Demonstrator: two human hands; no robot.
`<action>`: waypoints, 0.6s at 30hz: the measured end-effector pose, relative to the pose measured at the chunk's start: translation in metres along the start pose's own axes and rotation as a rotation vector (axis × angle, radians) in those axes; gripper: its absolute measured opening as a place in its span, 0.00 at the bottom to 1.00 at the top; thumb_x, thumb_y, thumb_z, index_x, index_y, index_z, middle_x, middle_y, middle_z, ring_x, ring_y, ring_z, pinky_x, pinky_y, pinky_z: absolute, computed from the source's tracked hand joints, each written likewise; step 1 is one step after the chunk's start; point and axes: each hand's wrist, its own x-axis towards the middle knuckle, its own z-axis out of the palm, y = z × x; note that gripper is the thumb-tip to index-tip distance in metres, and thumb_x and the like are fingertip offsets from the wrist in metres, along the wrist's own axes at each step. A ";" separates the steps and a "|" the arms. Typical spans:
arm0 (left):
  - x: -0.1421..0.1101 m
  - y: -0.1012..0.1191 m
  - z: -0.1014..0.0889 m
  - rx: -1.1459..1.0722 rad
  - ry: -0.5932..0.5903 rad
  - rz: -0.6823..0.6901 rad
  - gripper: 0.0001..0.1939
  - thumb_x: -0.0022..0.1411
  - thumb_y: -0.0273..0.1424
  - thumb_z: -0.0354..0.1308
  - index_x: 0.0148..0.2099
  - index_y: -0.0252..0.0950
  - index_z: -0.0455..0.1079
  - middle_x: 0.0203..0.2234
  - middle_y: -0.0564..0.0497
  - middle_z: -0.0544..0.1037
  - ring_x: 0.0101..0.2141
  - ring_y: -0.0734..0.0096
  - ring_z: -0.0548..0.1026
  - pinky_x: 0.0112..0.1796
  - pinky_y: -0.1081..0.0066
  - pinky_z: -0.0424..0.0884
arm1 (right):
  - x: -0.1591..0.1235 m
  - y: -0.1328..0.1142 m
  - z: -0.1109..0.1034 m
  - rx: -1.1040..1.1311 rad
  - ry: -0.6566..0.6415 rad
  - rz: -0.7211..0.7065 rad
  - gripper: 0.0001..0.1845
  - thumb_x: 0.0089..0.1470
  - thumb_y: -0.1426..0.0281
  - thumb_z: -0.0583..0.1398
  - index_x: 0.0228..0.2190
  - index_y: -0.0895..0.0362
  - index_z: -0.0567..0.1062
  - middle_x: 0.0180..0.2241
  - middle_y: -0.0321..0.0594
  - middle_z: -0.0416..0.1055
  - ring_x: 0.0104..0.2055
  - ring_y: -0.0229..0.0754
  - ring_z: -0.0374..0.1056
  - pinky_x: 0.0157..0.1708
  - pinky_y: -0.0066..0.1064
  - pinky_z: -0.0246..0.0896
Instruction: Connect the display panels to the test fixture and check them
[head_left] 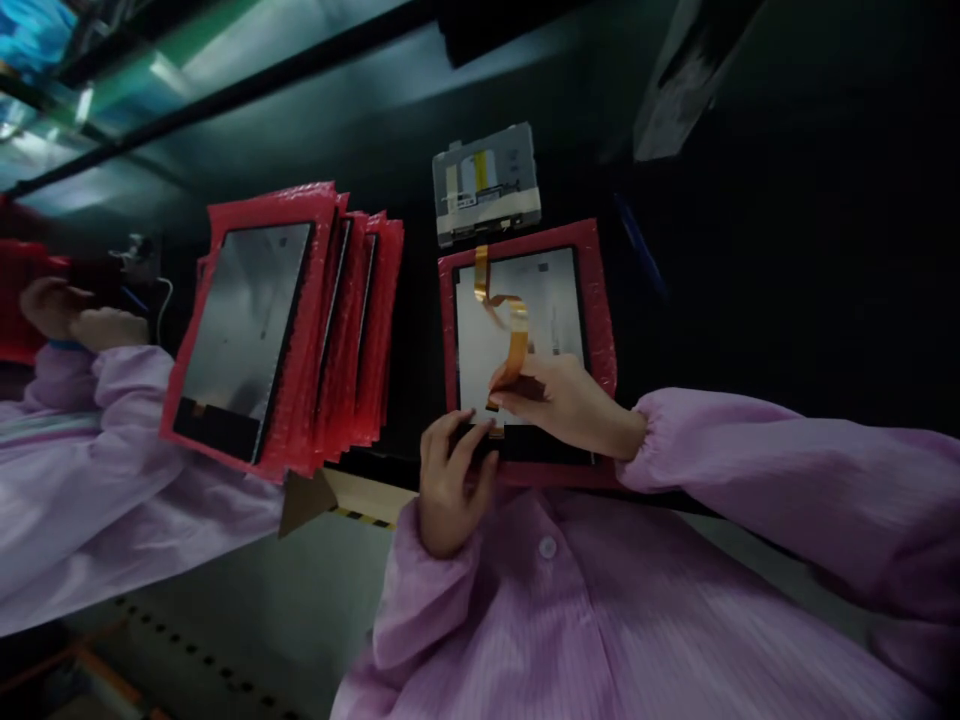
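A display panel (pixel 555 290) lies face down on a red bubble-wrap sheet (pixel 600 330) at the table's near edge. An orange flex cable (pixel 514 335) runs from a grey board (pixel 486 183) beyond the panel down across its back. My right hand (pixel 570 400) pinches the cable's near end just above the panel's lower edge. My left hand (pixel 450 480) has its fingers curled on the panel's near edge, right below that cable end. Both sleeves are pink.
A stack of several panels in red bubble wrap (pixel 300 320) leans to the left of the work spot. Further left a co-worker in a pink sleeve (pixel 97 420) has hands (pixel 82 315) near more red wrap. The dark table (pixel 787 280) stretches to the right.
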 end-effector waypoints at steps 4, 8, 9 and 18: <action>-0.014 -0.005 0.027 0.064 0.181 0.077 0.17 0.62 0.28 0.54 0.53 0.38 0.69 0.49 0.41 0.72 0.54 0.56 0.68 0.53 0.53 0.65 | -0.004 0.005 0.005 -0.112 0.009 -0.030 0.04 0.55 0.72 0.60 0.33 0.57 0.75 0.32 0.35 0.73 0.34 0.36 0.70 0.32 0.26 0.63; -0.013 -0.016 0.044 0.148 0.353 0.177 0.14 0.61 0.30 0.52 0.47 0.39 0.74 0.43 0.44 0.76 0.49 0.58 0.72 0.49 0.58 0.69 | -0.002 0.004 0.006 -0.153 0.027 -0.030 0.03 0.55 0.73 0.60 0.32 0.58 0.75 0.31 0.35 0.73 0.32 0.36 0.69 0.31 0.26 0.62; -0.013 -0.017 0.046 0.155 0.385 0.193 0.14 0.60 0.30 0.52 0.46 0.39 0.74 0.42 0.44 0.77 0.47 0.60 0.73 0.47 0.60 0.70 | -0.002 0.003 0.006 -0.159 0.019 -0.027 0.03 0.55 0.73 0.60 0.32 0.58 0.75 0.31 0.35 0.73 0.32 0.36 0.69 0.31 0.26 0.62; -0.031 -0.047 0.082 -0.054 0.398 0.014 0.18 0.58 0.45 0.51 0.30 0.42 0.77 0.27 0.46 0.79 0.32 0.61 0.77 0.34 0.63 0.70 | -0.004 0.004 0.009 -0.393 -0.131 -0.032 0.03 0.57 0.73 0.59 0.33 0.58 0.75 0.33 0.37 0.73 0.35 0.39 0.68 0.35 0.30 0.61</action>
